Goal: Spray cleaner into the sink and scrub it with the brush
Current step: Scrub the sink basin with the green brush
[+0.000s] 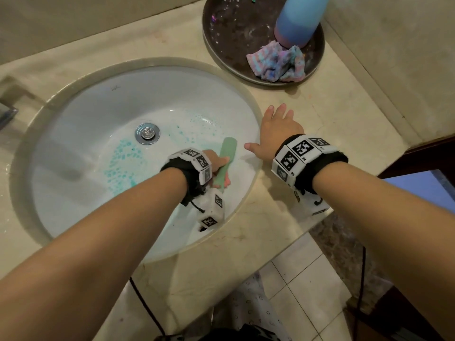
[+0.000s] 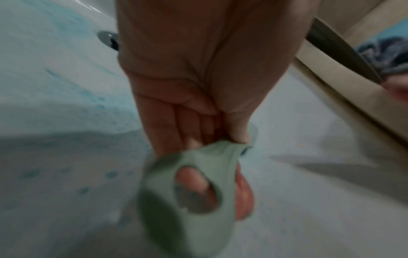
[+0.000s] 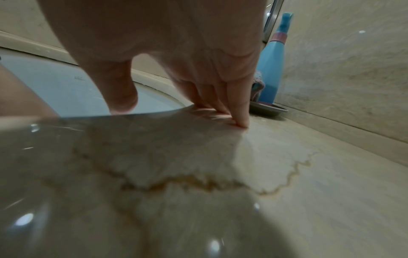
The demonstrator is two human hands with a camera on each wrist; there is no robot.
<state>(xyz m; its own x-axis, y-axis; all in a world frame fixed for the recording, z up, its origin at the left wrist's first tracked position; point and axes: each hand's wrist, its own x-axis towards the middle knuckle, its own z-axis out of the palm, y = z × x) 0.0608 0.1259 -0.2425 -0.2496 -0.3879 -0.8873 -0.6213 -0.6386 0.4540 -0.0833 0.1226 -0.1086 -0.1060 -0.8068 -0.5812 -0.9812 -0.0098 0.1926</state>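
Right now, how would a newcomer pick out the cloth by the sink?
Start at the white sink and look to its far right, where a dark round tray sits on the beige counter. The cloth lies crumpled on the tray's near edge, against the blue spray bottle. It alone is soft, striped pink and blue.

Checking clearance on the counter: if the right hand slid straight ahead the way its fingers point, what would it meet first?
Probably the dark round metal tray, near the crumpled pastel cloth. The right hand rests flat on the beige marble counter, bare counter between them.
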